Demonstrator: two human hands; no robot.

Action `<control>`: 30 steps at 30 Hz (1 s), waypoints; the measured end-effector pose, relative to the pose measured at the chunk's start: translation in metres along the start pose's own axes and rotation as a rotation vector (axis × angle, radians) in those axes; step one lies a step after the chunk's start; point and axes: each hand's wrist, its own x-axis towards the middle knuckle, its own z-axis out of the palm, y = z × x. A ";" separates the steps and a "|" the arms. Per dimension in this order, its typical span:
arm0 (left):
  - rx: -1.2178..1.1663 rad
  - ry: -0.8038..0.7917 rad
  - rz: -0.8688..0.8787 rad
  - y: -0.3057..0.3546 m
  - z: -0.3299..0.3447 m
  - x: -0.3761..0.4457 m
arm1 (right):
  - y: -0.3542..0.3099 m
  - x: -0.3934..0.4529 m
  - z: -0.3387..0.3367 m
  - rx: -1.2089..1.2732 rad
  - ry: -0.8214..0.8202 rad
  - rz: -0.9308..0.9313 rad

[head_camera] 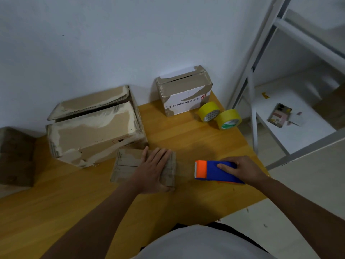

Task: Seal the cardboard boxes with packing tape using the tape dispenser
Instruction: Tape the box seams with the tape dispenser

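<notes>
The small flat box [130,165] lies at the middle of the wooden table [74,199], and everything else is best placed from it. The left hand [153,169] lies spread, palm down, on the box's right half, fingers straight and close together. I'd say it is there to pin the light carton so it cannot slide while tape is drawn off it. Just to the right of the box, the right hand [242,170] is wrapped round the tape dispenser [216,171], fingers curled over its blue body, the orange toothed end facing back toward the box. A faint clear strip seems to run from the box's right edge to that orange end, though it is too pale to be sure of.

The box is dull brown cardboard, scuffed and soft at the corners. The dispenser is hard, glossy plastic — bright against the matt grain of the table.

Behind the box and to its left sits a large carton [93,128], flaps loose, its surface torn pale where old tape was peeled away. Behind and to the right stands a smaller white-sided carton [184,90], its top seam still gaping. Beyond the dispenser two yellow tape rolls [220,115] lean together — smooth, round spares, kept within reach.
</notes>
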 end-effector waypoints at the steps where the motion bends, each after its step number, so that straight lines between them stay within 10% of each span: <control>1: 0.000 0.004 0.001 0.000 0.000 0.000 | -0.004 0.003 0.003 -0.057 -0.007 0.001; 30: -0.006 0.054 -0.005 0.001 0.002 0.000 | -0.070 0.053 0.031 -0.674 0.063 0.277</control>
